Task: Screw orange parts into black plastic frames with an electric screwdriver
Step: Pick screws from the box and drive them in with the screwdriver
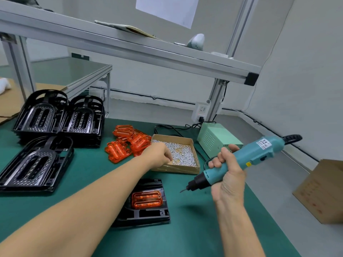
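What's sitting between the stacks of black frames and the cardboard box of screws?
In the head view, a loose pile of orange parts lies on the green mat between the black frame stacks and the screw box.

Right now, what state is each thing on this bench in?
Left hand: reaching into the screw box, fingers curled.
Right hand: gripping the screwdriver, tip clear of the work.
Frame: flat, orange part seated in it.
Spare orange parts: loose pile.
Spare frames: stacked.

Teal screwdriver (241, 160), translucent orange parts (128, 143), glossy black frames (46, 115), silver screws (183, 153), green mat (185, 229).
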Tool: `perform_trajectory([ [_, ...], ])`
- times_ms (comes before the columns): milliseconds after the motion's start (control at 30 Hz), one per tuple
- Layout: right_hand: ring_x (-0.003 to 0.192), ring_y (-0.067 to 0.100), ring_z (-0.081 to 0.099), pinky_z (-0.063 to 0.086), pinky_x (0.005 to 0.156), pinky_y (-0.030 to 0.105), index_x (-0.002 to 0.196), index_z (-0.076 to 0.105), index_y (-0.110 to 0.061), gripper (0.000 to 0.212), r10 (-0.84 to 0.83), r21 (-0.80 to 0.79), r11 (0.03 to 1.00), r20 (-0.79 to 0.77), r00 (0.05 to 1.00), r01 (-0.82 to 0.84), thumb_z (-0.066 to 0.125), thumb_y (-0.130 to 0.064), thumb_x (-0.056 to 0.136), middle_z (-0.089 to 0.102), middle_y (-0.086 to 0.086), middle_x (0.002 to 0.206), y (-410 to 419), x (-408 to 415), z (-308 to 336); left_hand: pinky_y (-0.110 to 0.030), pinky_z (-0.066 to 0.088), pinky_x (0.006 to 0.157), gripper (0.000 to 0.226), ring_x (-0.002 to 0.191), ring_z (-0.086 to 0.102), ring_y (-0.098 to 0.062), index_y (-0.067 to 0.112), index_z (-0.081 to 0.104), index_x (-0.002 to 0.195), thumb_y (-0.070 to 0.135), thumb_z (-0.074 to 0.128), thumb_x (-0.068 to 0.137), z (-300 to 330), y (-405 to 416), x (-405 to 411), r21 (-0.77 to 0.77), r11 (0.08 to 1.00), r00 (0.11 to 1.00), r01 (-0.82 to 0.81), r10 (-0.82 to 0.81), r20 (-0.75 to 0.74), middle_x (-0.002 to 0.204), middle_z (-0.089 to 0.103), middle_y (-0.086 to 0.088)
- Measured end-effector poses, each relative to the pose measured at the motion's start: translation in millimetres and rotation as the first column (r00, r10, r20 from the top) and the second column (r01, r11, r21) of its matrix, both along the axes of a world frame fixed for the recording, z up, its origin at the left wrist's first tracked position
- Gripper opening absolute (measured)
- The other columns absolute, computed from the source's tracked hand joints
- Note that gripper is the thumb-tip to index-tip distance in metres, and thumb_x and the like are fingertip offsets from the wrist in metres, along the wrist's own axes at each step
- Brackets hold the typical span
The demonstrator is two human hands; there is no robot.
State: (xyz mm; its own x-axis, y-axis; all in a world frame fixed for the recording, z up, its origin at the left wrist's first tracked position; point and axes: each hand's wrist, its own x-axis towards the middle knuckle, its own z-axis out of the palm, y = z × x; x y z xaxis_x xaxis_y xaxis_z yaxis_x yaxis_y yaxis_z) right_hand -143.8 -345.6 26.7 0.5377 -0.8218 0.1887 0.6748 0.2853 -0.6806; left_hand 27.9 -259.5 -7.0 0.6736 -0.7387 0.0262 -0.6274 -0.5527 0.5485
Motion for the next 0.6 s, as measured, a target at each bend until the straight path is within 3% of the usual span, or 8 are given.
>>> perform_trajectory([
  [300,0.042,0.008,0.042,0.042,0.047,0.021,0.087,0.053,-0.02,0.023,-0.083,-0.002,0.997,-0.011,0.997,0.083,0.057,0.003,0.089,0.045,-0.005,0.053,-8.6,4.2,-4.4,-0.036,0.051,0.093,0.014,0.105,0.062,-0.023,0.011,0.076,0.091,0.003,0.067,0.085,-3.4,-23.6,11.5,0.097,0.995,0.992,0.034,-0.021,-0.125,0.11,0.069,-0.009],
  [500,0.043,0.009,0.043,0.042,0.046,0.02,0.086,0.053,-0.02,0.023,-0.057,0.02,0.998,-0.032,0.998,0.058,0.058,0.002,0.088,0.044,-0.004,0.054,-8.3,6.6,-11.3,-0.029,0.051,0.082,0.011,0.088,0.06,-0.017,0.011,0.076,0.088,0.004,0.07,0.081,4.7,-25.1,12.5,0.167,0.979,0.986,0.118,-0.095,-0.138,0.085,0.065,0.001],
  [600,0.042,0.009,0.043,0.042,0.046,0.021,0.086,0.054,-0.02,0.023,-0.058,0.011,0.998,-0.04,0.998,0.059,0.058,0.002,0.088,0.044,-0.004,0.053,-6.8,8.3,-12.2,-0.027,0.051,0.079,0.012,0.085,0.058,-0.016,0.011,0.074,0.09,0.003,0.066,0.085,3.2,-26.7,10.0,0.196,0.968,0.986,0.156,-0.141,-0.087,0.087,0.063,0.001],
])
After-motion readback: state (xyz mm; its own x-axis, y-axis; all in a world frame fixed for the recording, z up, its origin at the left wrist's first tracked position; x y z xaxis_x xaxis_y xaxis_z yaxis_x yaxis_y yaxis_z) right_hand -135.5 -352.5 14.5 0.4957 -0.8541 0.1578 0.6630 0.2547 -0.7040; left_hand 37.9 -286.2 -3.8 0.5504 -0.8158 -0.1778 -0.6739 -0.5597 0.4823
